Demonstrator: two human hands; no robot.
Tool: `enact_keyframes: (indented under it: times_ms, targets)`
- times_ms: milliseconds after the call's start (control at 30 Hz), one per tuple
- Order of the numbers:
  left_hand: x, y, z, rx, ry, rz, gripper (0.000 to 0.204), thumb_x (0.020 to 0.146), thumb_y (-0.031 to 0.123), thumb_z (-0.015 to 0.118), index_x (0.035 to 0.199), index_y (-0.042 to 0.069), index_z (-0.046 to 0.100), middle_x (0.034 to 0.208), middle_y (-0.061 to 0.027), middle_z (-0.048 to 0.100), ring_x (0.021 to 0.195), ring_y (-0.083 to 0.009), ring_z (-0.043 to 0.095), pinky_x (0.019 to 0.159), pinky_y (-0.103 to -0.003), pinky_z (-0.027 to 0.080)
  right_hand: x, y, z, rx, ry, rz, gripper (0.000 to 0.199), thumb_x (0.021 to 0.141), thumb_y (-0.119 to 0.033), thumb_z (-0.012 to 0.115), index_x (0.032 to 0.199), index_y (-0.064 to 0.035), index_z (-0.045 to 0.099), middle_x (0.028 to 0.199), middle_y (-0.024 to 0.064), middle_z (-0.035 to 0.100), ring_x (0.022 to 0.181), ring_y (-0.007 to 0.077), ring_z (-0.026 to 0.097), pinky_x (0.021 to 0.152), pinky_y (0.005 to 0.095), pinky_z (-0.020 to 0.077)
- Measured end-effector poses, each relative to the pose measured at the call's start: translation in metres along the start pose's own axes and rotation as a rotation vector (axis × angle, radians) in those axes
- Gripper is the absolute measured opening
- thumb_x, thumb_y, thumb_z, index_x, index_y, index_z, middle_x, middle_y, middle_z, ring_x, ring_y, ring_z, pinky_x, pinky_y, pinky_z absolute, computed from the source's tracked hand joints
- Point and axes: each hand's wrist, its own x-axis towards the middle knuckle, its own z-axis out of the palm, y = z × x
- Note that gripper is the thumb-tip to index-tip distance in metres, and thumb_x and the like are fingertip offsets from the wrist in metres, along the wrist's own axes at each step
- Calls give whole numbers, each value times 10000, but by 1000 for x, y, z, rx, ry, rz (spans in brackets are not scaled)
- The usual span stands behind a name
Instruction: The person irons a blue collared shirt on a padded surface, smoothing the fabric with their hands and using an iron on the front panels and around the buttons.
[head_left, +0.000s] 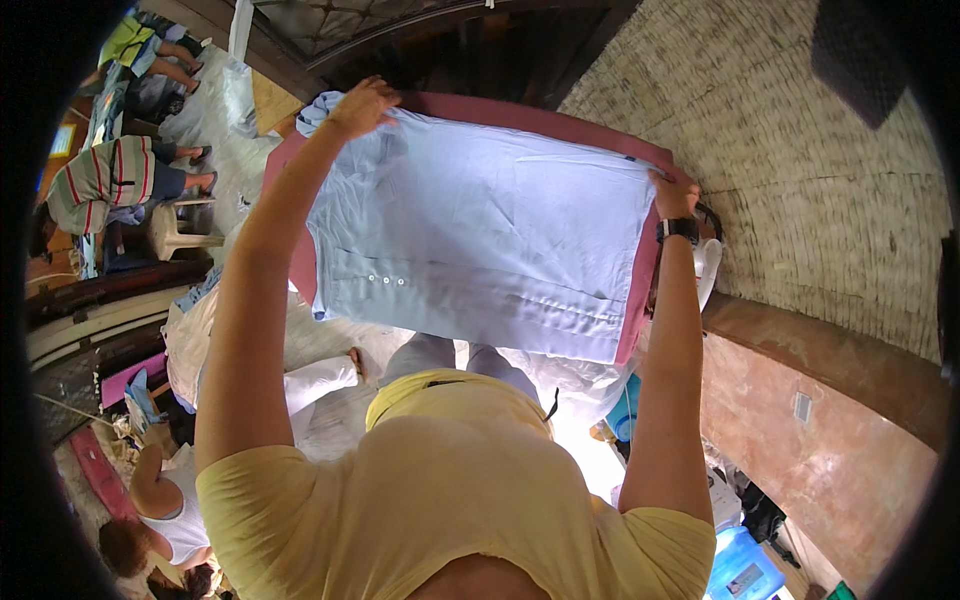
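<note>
A light blue shirt [500, 205] lies spread over a maroon padded board [480, 107] in front of me. Several small pale buttons [387, 280] show on its near left part. My left hand [365, 107] grips the cloth at the far left, beside a bunched part of the shirt. At the far right corner, my right hand [677, 195] pinches the shirt's edge; a dark band [678, 229] circles that wrist. The cloth between both hands is mostly flat, with light creases. Some fingertips are hidden by the hands themselves.
A white rounded object [708, 270] with a dark curved part stands by the board's right edge, partly behind my forearm. A dark-framed grille [420, 40] borders the far side. Other people, one in a striped shirt [110, 180], are at the left near a plastic stool [180, 235].
</note>
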Motion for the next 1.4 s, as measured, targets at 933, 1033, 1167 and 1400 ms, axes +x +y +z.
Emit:
enact_keyframes:
  times_ms: [933,1033,1167,1400]
  targets:
    - [-569,77,-291,-889,894,-707,331,757,308,758,846,3,664,904,-94,671,904,-170,617,992,-347,411,-393,-201,-306,628,-256,-223,213,855,-82,639,900,-49,434,721,28,454,594,89,419,524,230,352]
    - [-560,65,-306,-907,1098,-759,268,805,247,715,903,1,678,1063,-121,669,1000,-221,629,974,-363,437,-402,-217,-317,797,-170,-108,352,819,-205,762,872,-36,457,685,50,497,578,142,525,546,244,445]
    - [-493,29,-339,-547,742,-652,464,808,349,707,1071,-32,679,1117,-141,659,1093,-224,599,993,-363,418,-364,-207,-301,583,-33,-324,236,875,-124,661,877,-49,437,728,33,469,637,104,438,556,247,411]
    - [-221,-22,-238,-636,221,-419,253,746,46,685,986,-36,670,985,-103,683,974,-197,619,891,-308,447,-202,-107,-205,433,-155,-207,141,917,-142,645,995,-54,568,837,-21,547,698,40,454,573,197,357]
